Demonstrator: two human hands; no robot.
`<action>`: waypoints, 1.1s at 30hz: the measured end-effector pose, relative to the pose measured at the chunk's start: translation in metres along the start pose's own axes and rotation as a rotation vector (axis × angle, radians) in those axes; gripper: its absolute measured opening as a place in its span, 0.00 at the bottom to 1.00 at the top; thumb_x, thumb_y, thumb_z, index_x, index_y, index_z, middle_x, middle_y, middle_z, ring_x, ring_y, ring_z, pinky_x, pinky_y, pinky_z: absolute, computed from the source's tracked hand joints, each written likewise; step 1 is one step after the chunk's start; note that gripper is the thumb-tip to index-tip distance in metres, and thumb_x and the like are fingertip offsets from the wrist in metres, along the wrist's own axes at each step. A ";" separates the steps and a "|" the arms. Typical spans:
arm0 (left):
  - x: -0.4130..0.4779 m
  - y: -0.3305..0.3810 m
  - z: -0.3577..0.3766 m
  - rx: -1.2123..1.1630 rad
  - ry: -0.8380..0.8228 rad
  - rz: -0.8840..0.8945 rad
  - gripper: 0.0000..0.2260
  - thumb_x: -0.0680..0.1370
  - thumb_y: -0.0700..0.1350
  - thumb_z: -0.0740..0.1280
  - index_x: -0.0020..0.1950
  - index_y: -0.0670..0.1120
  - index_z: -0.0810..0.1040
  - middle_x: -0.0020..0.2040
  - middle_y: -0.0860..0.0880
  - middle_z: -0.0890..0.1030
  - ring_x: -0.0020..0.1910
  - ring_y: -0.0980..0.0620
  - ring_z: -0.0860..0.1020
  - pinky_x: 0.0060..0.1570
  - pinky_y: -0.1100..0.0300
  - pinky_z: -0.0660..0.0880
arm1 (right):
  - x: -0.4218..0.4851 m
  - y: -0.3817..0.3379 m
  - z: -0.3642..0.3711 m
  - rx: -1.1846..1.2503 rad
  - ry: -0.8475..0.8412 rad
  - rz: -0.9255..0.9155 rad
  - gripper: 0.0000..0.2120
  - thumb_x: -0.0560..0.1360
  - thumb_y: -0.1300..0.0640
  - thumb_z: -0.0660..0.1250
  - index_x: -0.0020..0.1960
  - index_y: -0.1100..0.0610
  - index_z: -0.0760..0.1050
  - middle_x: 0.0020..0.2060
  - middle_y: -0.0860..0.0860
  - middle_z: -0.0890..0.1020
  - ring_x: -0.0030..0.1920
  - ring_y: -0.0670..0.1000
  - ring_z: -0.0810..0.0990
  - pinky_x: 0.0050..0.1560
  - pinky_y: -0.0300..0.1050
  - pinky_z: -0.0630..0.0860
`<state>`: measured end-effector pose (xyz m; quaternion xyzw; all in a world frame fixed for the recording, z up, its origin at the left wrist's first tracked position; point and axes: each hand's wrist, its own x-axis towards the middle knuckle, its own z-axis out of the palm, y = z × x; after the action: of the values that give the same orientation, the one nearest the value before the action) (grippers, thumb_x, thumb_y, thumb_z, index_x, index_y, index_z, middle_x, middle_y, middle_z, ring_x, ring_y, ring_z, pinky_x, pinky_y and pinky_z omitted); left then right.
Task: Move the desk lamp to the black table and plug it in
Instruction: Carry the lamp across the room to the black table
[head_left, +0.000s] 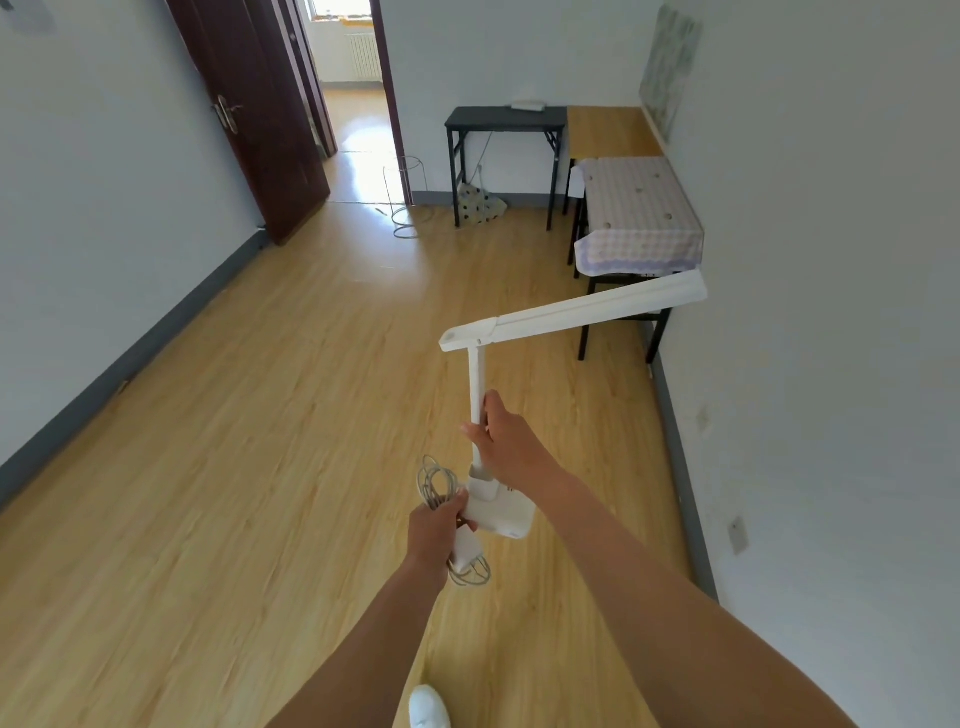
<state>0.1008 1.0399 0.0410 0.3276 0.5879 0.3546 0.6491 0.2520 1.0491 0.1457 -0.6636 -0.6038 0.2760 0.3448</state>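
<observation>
I carry a white desk lamp (571, 312) in the air in front of me, its long head pointing right. My right hand (498, 436) grips the lamp's upright stem. My left hand (434, 530) holds the coiled white cord (436, 480) and its plug adapter (464, 553) beside the lamp's base (506, 517). The black table (506, 119) stands against the far wall, with a small white object (528, 105) on its top. A cable hangs under it.
A wooden desk (613, 132) and a table with a checked cloth (639, 213) line the right wall. A spotted bag (480, 202) lies under the black table. A wire stand (402, 197) is by the open dark door (260, 114). Wall sockets (737, 535) sit low on the right.
</observation>
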 end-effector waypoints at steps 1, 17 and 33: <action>0.006 0.002 0.000 0.003 -0.006 -0.004 0.10 0.77 0.44 0.74 0.46 0.37 0.83 0.32 0.42 0.82 0.31 0.47 0.80 0.37 0.53 0.76 | 0.007 0.001 0.002 -0.006 0.003 0.004 0.12 0.84 0.51 0.62 0.48 0.53 0.61 0.32 0.48 0.72 0.27 0.47 0.69 0.28 0.40 0.68; 0.125 0.087 -0.030 -0.025 -0.110 -0.013 0.10 0.77 0.44 0.74 0.44 0.37 0.83 0.32 0.41 0.80 0.32 0.46 0.78 0.35 0.54 0.75 | 0.144 -0.020 0.045 -0.060 0.071 0.044 0.11 0.82 0.46 0.63 0.52 0.51 0.64 0.35 0.50 0.76 0.28 0.44 0.73 0.29 0.41 0.74; 0.198 0.137 -0.047 -0.028 -0.136 -0.018 0.08 0.78 0.44 0.73 0.45 0.38 0.83 0.32 0.43 0.81 0.31 0.48 0.79 0.34 0.56 0.76 | 0.225 -0.040 0.064 -0.084 0.099 0.073 0.13 0.82 0.43 0.64 0.56 0.50 0.65 0.41 0.54 0.82 0.37 0.55 0.84 0.38 0.56 0.83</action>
<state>0.0555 1.2808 0.0463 0.3367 0.5403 0.3338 0.6952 0.2036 1.2812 0.1494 -0.7120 -0.5724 0.2299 0.3356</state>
